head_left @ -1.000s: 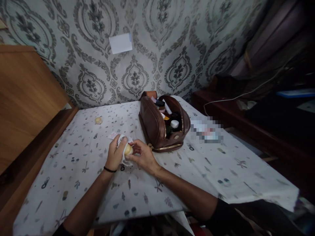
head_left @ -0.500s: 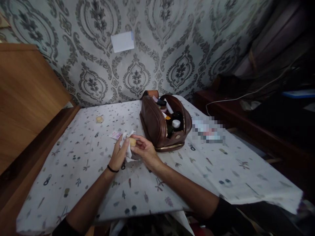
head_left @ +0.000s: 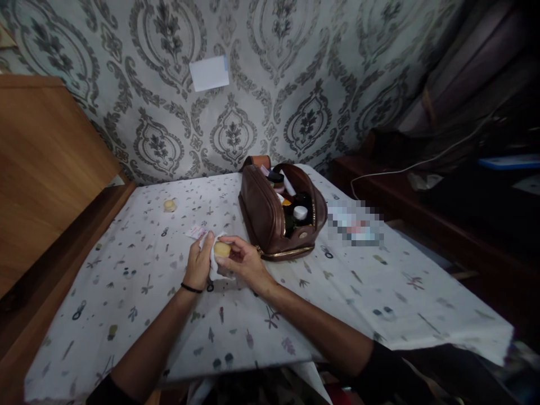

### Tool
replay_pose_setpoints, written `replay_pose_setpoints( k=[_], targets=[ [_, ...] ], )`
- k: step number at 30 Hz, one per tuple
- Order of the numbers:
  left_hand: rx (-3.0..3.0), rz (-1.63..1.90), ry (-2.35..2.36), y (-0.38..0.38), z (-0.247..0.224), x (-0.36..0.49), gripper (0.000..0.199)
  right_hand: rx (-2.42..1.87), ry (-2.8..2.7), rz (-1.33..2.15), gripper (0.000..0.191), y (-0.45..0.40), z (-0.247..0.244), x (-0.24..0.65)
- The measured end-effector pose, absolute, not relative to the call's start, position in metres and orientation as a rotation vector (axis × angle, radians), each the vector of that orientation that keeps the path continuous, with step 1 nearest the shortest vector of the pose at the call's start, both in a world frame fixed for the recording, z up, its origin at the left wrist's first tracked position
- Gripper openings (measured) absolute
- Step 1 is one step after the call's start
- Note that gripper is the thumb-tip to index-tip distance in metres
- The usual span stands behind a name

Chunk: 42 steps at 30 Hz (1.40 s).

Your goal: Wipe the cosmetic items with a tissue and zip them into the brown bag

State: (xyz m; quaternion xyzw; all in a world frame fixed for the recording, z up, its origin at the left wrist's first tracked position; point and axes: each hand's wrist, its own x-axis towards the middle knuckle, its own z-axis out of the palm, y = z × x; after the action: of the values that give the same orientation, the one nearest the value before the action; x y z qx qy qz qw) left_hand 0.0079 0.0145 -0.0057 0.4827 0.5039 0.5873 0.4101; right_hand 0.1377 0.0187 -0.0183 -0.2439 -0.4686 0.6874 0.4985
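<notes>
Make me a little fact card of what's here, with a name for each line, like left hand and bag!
Left hand: holding a white cloth
Right hand: fingers on a yellowish round thing
Near left hand: pink-and-white packet
Bag: brown bag, unzipped; white cap showing inside
Farther back, left: another small yellowish thing
Table cover: white, patterned cloth

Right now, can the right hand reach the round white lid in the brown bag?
Probably yes: the bag gapes open and the lid shows, though the right hand holds the yellow thing.
</notes>
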Motion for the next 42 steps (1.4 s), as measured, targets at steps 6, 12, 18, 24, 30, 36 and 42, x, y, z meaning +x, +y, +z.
replay_pose_setpoints(
  k=[6, 12, 18, 24, 30, 36, 42],
  targets=[
    [1.251, 1.394, 1.359, 0.012, 0.0, 0.01, 0.053, -0.648, -1.147, 1.624, 0.049, 0.019, -0.015, 0.139],
    [1.281, 1.399, 1.233, 0.012, -0.006, 0.011, 0.053, -0.671, -1.035, 1.617, 0.048, 0.019, -0.012, 0.142],
    [1.584, 1.241, 1.176, -0.001, -0.002, 0.016, 0.052, -0.712, -0.855, 1.613, 0.043, 0.021, -0.007, 0.143],
    [1.833, 1.224, 1.236, 0.003, 0.006, 0.013, 0.036, -0.695, -0.803, 1.771, 0.044, 0.018, -0.003, 0.144],
    [1.928, 1.267, 1.335, 0.004, 0.009, 0.008, 0.021, -0.702, -0.798, 1.836, 0.05, 0.016, -0.003, 0.144],
    [1.955, 1.366, 1.352, 0.004, 0.007, 0.004, 0.023, -0.7, -0.891, 1.849, 0.045, 0.016, 0.002, 0.146],
    [1.995, 1.379, 1.337, 0.003, 0.005, 0.003, 0.026, -0.71, -0.855, 1.865, 0.046, 0.02, -0.001, 0.147]
  ],
)
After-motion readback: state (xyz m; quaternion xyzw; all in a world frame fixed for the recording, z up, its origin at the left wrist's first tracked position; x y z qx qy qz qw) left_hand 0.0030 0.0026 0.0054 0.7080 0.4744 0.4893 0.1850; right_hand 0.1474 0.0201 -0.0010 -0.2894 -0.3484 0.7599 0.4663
